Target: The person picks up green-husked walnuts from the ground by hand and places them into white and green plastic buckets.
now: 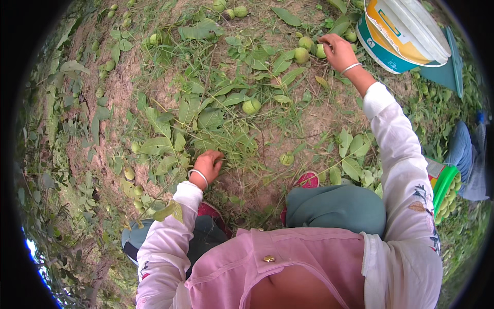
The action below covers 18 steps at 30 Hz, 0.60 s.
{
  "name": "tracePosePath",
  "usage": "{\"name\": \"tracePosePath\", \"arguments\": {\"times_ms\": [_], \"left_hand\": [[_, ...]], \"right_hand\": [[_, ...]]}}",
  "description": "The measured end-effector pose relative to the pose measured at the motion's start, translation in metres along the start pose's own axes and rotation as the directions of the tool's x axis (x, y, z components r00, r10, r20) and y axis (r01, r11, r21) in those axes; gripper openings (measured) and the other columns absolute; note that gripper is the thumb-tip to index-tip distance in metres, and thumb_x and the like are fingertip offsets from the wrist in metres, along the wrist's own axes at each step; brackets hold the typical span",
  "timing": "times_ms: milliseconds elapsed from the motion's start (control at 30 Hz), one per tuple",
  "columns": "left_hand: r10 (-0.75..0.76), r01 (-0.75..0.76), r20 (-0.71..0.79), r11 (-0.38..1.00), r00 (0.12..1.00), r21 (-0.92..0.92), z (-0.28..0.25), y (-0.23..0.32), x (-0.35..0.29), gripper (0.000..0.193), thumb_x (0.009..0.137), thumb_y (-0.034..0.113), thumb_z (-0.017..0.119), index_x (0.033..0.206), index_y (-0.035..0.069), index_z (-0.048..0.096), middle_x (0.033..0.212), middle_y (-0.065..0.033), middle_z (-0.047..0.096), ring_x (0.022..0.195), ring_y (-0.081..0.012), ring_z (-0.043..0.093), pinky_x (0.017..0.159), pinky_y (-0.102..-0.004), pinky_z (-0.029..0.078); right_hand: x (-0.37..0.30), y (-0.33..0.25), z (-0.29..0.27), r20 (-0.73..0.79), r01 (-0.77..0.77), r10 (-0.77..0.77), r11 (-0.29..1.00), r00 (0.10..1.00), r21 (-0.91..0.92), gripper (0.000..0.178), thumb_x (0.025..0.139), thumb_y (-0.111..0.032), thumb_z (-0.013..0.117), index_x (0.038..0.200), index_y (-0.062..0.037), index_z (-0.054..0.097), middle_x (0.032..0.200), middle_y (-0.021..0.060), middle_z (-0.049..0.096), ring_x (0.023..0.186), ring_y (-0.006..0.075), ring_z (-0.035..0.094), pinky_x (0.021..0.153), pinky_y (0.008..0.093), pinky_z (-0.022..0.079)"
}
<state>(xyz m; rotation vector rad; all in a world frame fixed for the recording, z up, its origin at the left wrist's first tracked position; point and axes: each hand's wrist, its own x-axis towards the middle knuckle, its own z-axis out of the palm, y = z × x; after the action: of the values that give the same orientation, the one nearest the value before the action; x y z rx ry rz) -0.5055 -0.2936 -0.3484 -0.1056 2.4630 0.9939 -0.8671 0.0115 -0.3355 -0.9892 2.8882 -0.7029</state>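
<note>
Well left of the bucket [399, 37], the left hand [207, 165] rests half curled at the grass [239, 147]; from where I stand, I cannot tell whether it holds anything. Closer to the bucket, a lone green fruit [251, 106] lies beside leaves [234, 99]. Just left of the bucket, another green fruit [320, 51] sits at the partly closed right hand [335, 51], its grip unclear. I'd judge such fruit firm, light and apt to roll, best pinched around the middle.

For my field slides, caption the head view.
Right hand at round green fruits near a white, orange and teal bucket, left hand beside green leaves.
</note>
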Motion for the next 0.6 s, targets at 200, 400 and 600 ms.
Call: {"name": "tracePosePath", "arguments": {"times_ms": [200, 400, 600], "left_hand": [[0.094, -0.094, -0.021, 0.996, 0.995, -0.005, 0.024, 0.028, -0.009, 0.031, 0.067, -0.002, 0.053, 0.098, 0.004, 0.054, 0.103, -0.0167, 0.05, 0.092, -0.0341, 0.048, 0.08, -0.0364, 0.041], [-0.133, 0.107, 0.05, 0.928, 0.99, 0.356, 0.054, 0.034, -0.005, 0.052, 0.062, 0.0, 0.055, 0.114, 0.006, 0.046, 0.118, -0.0212, 0.038, 0.106, -0.0395, 0.037, 0.091, -0.0406, 0.035], [-0.275, 0.162, 0.204, 0.881, 0.939, 0.445, 0.052, 0.016, 0.0, 0.053, 0.068, 0.018, 0.06, 0.115, 0.002, 0.045, 0.12, -0.0237, 0.039, 0.112, -0.0371, 0.036, 0.098, -0.0397, 0.028]], "right_hand": [[0.015, 0.06, 0.06, 0.348, -0.153, 0.299, 0.908, 0.889, -0.389, 0.039, 0.072, -0.014, 0.056, 0.108, -0.0049, 0.046, 0.111, 0.0171, 0.046, 0.102, 0.0388, 0.045, 0.087, 0.044, 0.038], [-0.009, 0.013, 0.046, 0.46, -0.081, 0.399, 0.817, 0.793, -0.57, 0.059, 0.063, -0.029, 0.068, 0.114, -0.013, 0.042, 0.111, 0.0085, 0.048, 0.108, 0.0321, 0.041, 0.088, 0.0483, 0.031], [-0.007, 0.015, 0.015, 0.189, -0.091, 0.186, 0.901, 0.964, -0.425, 0.057, 0.058, -0.027, 0.072, 0.105, -0.0125, 0.044, 0.107, 0.0078, 0.046, 0.11, 0.0302, 0.035, 0.088, 0.051, 0.026]]}}
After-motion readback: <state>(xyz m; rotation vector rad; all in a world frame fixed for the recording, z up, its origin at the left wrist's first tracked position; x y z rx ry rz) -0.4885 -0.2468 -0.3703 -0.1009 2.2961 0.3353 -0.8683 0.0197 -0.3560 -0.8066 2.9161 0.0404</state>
